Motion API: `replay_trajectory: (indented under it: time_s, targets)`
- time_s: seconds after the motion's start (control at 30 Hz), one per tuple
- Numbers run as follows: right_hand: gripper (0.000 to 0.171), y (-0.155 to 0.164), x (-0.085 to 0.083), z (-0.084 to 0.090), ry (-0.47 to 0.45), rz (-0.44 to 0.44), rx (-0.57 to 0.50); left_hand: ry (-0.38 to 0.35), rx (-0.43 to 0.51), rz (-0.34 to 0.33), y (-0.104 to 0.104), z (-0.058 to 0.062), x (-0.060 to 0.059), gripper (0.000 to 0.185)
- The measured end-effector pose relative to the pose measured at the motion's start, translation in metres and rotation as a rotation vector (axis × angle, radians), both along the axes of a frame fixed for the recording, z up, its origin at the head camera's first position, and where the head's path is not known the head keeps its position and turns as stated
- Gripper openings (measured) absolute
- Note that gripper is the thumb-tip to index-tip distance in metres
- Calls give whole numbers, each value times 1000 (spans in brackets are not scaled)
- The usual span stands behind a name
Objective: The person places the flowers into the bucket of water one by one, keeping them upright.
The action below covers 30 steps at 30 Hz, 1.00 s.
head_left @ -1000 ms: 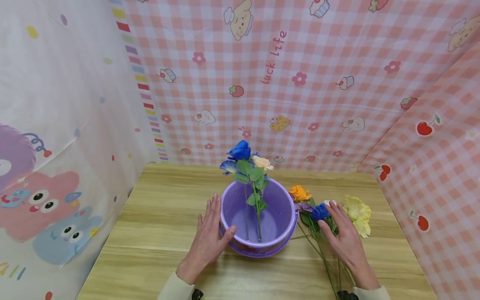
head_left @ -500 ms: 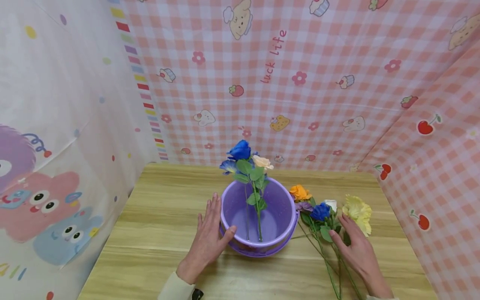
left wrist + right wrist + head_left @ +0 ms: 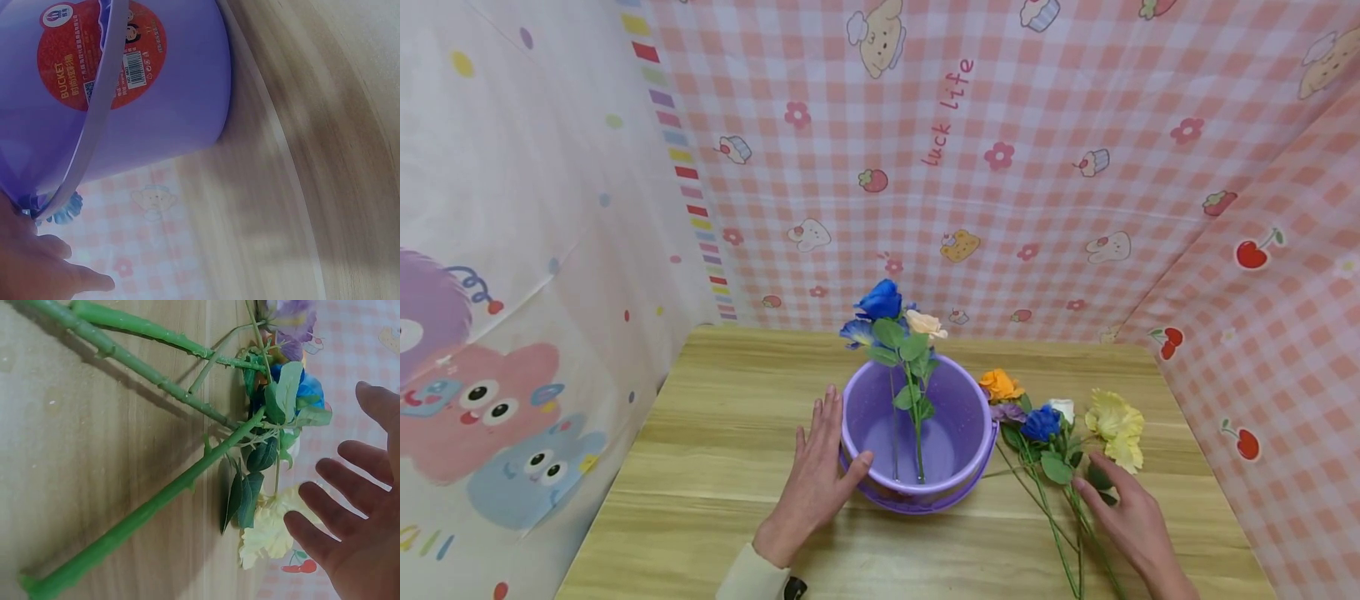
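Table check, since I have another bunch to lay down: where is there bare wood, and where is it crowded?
Bare wood lies left of the left hand out to the table edge, and behind the purple bucket toward the backdrop. Right of the bucket is crowded: loose flowers lie there with the right hand over their stems.

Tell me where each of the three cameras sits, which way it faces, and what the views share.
Head: worn on the head, looking forward and down at the table; shows the left hand against the purple bucket and the right hand beside the loose flowers.
Left wrist: low by the bucket, facing its red label; left hand fingers show.
Right wrist: low over the table, facing green stems; right hand fingers spread.
Shared: bucket in head and left wrist; flowers in head and right wrist.
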State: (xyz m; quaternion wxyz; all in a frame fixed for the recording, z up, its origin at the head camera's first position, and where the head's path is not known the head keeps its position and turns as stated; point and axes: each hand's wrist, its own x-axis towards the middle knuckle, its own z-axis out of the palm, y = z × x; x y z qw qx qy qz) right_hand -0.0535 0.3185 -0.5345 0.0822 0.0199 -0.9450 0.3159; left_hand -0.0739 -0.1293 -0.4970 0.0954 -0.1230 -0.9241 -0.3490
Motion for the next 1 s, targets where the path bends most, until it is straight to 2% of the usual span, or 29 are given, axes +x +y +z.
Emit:
replay_trajectory:
  time_s: [0.07,0.23,0.4,0.53,0.67,0.87,1.0]
  targets:
    - [54,1,2,0,-11,-14,-22,0,0,0,0,0,0,92]
    - [48,4,5,3,-112,-51,-119,8,-3,-1,0,-1,0,92]
    - [48,12,4,3,-274,-50,-171,8,4,-5,-1,-1,0,92]
    - [50,21,1,1,-420,6,-324,17,-7,-3,-2,-3,-1,91]
    - [49,29,-2,-1,-511,93,-469,20,-15,-2,-4,-3,-1,91]
    - [54,43,-5,-3,-610,195,-540,17,-13,-3,-2,-2,0,91]
    - [54,52,-8,-7,-669,223,-558,18,-9,-5,-2,-2,-1,91]
